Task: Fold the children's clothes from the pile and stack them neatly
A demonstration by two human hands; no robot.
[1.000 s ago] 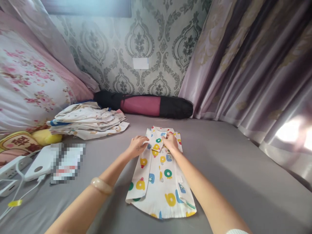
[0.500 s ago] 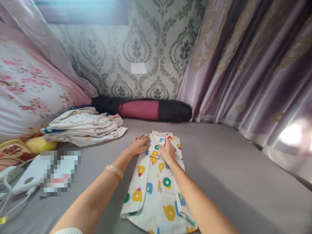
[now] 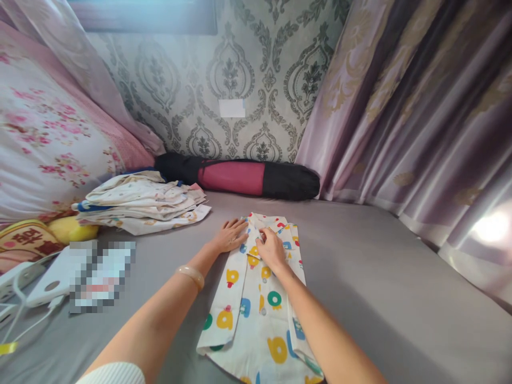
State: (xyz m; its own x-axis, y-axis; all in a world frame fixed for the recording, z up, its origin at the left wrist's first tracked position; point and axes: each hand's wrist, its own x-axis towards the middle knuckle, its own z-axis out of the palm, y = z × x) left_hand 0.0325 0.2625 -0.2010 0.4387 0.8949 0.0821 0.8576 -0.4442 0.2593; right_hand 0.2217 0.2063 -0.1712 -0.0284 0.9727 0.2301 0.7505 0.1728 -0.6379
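A white printed garment (image 3: 266, 320) lies lengthwise in front of me, patterned with yellow, green, blue and red shapes. Its long side parts are folded inward, and a small folded piece lies across its upper middle. My left hand (image 3: 231, 236) rests flat at the upper left edge, fingers stretched onto the cloth, a pale bangle (image 3: 192, 276) at the wrist. Over the upper middle, my right hand (image 3: 271, 249) has its thumb and fingers curled together on the folded piece. Its palm and forearm cover part of the garment's right side.
Folded clothes (image 3: 146, 202) are piled at the left on the grey bedsheet (image 3: 360, 298). A black and red rolled bag (image 3: 232, 177) lies along the wall. White devices with cables (image 3: 52, 282) and a blurred packet (image 3: 106, 274) are at left. Curtains (image 3: 380, 106) hang at right.
My right hand has shifted slightly left across the folded piece, its fingers drawing closer together. The left hand stays flat at the edge. The whole view has shifted a little.
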